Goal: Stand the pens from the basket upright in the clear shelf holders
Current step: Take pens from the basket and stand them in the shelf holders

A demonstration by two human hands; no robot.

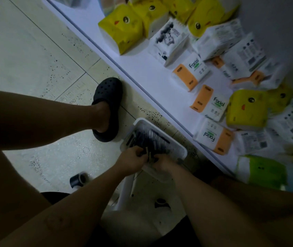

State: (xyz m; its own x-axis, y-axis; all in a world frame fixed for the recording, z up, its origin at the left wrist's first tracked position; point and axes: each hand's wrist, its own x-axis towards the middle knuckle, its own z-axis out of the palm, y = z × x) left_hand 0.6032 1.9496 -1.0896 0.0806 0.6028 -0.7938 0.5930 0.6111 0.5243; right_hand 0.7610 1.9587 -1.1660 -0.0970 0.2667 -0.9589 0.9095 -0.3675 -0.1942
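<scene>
White shelf (160, 75) of tissue packs (122, 31) runs beside the white basket (161, 130) on the floor; no clear holders in view. Basket holds the dark pens (147, 138). My left hand (131, 157) and right hand (163, 162) are at its near edge, both closed around pens, probably bunching a handful. My clog (106, 107) just beside basket.

The tiled floor (35, 56) carries a white basket (181, 147) of dark pens (147, 138), a foot in a dark clog (107, 104), and a dark tape roll (78, 180). Beside it, a low white shelf (142, 68) holds yellow tissue packs (122, 27) and white-and-orange "Facial" packs (190, 73).
</scene>
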